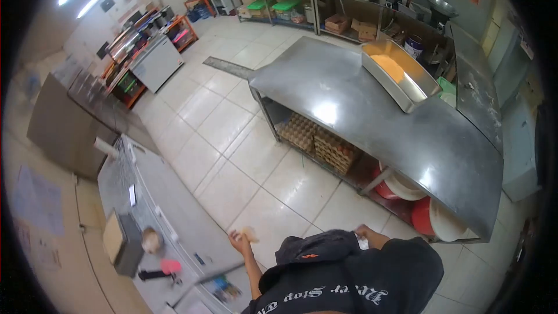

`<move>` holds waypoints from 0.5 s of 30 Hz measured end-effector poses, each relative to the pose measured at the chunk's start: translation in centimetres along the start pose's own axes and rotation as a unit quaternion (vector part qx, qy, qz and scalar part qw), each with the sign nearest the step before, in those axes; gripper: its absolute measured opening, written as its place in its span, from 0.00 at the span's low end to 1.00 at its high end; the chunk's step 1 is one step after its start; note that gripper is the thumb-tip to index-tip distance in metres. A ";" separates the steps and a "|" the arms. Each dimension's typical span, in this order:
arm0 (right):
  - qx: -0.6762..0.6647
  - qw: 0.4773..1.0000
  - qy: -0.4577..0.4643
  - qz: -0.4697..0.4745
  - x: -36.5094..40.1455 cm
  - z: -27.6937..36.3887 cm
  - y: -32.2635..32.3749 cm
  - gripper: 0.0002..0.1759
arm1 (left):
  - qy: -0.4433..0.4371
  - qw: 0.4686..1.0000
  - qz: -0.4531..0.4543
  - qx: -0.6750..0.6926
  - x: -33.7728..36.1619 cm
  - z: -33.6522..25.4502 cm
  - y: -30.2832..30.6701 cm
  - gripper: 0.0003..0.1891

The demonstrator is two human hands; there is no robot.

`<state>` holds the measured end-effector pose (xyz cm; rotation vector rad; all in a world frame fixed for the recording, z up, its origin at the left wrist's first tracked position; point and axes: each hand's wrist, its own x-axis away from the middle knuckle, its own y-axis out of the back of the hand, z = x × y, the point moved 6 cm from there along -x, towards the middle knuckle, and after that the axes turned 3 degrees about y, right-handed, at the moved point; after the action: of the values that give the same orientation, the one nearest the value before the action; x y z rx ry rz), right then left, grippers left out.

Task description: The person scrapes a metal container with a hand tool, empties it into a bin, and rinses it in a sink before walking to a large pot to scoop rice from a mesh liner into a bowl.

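Observation:
My left hand [239,241] is held out low over the tiled floor, beside the edge of the grey chest-like counter. Its fingers are curled, and a small pale beige thing [250,234], blurred, shows right at them. On the other side of my body, my right hand [366,234] is closed near my waist, with a bit of something white [363,243] showing below the fingers. A dark cap-like piece of fabric with an orange mark [317,248] and my black printed shirt [354,282] fill the space between the hands.
A steel table [343,90] stands ahead on the right, bearing a metal tub [415,84] of orange contents. Egg trays [334,151] and red-and-white tubs [442,219] sit beneath. The grey counter [186,221] at left carries a phone [132,195] and a box [123,244].

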<state>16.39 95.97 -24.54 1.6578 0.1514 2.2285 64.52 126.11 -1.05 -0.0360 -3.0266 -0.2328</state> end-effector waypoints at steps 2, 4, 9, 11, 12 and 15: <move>0.212 0.942 0.237 -0.107 -2.1 14.8 2.6 0.23 | 0.031 0.999 0.019 0.018 -5.0 0.1 -1.2 0.18; 0.154 0.912 0.333 -0.184 -1.4 28.1 5.4 0.21 | 0.145 0.989 0.018 -0.037 -9.2 -0.8 -1.4 0.19; -0.141 0.905 0.355 -0.186 -3.4 50.8 8.0 0.11 | 0.065 0.985 0.104 -0.124 -28.5 -1.1 -9.7 0.20; -0.093 0.892 0.396 -0.197 -5.1 54.6 8.6 0.13 | 0.031 0.982 0.158 -0.095 -34.8 -3.1 -15.8 0.20; -0.092 0.895 0.386 -0.203 -5.5 55.5 9.1 0.13 | 0.040 0.977 0.192 -0.085 -37.6 -6.7 -19.8 0.20; -0.246 0.940 0.203 -0.124 -9.1 56.4 8.5 0.16 | -0.053 0.954 0.288 -0.071 -46.5 -13.2 -30.9 0.20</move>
<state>69.93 77.83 -12.94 0.8619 -0.0875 2.1517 111.11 92.79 2.30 -0.9494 -2.9292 -0.3978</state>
